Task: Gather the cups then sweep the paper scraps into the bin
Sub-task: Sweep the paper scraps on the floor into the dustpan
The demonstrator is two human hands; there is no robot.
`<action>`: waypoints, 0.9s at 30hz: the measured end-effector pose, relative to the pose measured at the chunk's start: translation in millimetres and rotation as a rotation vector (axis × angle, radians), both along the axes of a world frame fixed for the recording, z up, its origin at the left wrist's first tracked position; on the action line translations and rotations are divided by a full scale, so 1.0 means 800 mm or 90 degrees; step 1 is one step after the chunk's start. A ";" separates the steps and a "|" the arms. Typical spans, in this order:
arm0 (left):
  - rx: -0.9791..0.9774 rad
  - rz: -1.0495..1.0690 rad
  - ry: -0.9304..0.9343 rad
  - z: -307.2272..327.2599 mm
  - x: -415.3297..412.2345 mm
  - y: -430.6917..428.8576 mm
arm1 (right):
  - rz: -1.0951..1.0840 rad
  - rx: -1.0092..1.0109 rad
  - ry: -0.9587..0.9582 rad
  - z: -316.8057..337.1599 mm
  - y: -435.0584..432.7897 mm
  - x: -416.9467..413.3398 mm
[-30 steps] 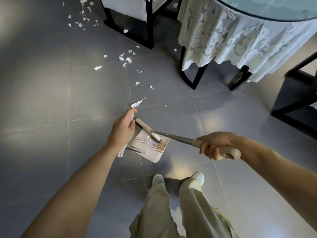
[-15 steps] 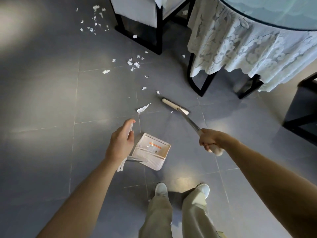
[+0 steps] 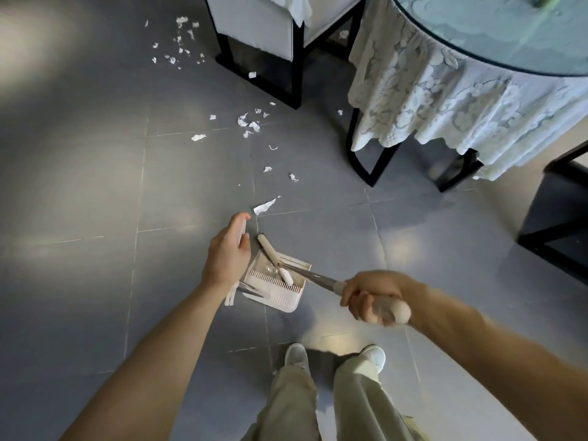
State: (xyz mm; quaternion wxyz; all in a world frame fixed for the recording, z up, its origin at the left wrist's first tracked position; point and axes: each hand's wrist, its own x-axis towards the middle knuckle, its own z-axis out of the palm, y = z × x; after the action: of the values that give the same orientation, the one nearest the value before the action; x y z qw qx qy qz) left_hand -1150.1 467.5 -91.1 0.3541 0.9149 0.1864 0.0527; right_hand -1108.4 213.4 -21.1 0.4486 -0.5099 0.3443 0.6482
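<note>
White paper scraps (image 3: 248, 123) lie scattered over the grey tiled floor, with one larger torn piece (image 3: 264, 205) just ahead of the dustpan. The beige dustpan (image 3: 280, 289) sits on the floor in front of my feet. My left hand (image 3: 227, 251) grips its upright handle. My right hand (image 3: 374, 297) grips the end of the broom's handle. The broom's beige head (image 3: 275, 258) lies across the inside of the dustpan. No cups or bin are in view.
A white-cushioned chair with black legs (image 3: 280, 43) stands at the top centre. A round glass table with a lace cloth (image 3: 445, 100) is at the top right on black legs. Another dark frame (image 3: 560, 224) stands at the right edge. More scraps (image 3: 178, 46) lie top left.
Half a second ago the broom head was out on the floor ahead of the dustpan; now it has been drawn back into the pan. My left hand stays on the dustpan handle.
</note>
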 end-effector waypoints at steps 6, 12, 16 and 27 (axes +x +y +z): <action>0.006 0.012 0.007 0.008 0.008 0.038 | 0.075 -0.030 -0.120 0.004 0.037 0.040; 0.019 0.053 0.025 0.009 0.044 0.087 | 0.228 -0.084 -0.400 -0.052 0.067 0.139; 0.010 0.080 0.046 0.008 0.083 0.123 | 0.234 -0.090 -0.430 -0.083 0.085 0.237; 0.003 0.128 0.088 0.004 0.171 0.193 | 0.410 -0.105 -0.373 -0.129 0.138 0.376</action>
State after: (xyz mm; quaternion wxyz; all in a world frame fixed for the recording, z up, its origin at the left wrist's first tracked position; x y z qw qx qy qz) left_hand -1013.5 621.7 -88.1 0.3315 0.8939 0.3008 0.0251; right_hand -807.7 323.8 -124.3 0.2603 -0.7873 0.0769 0.5536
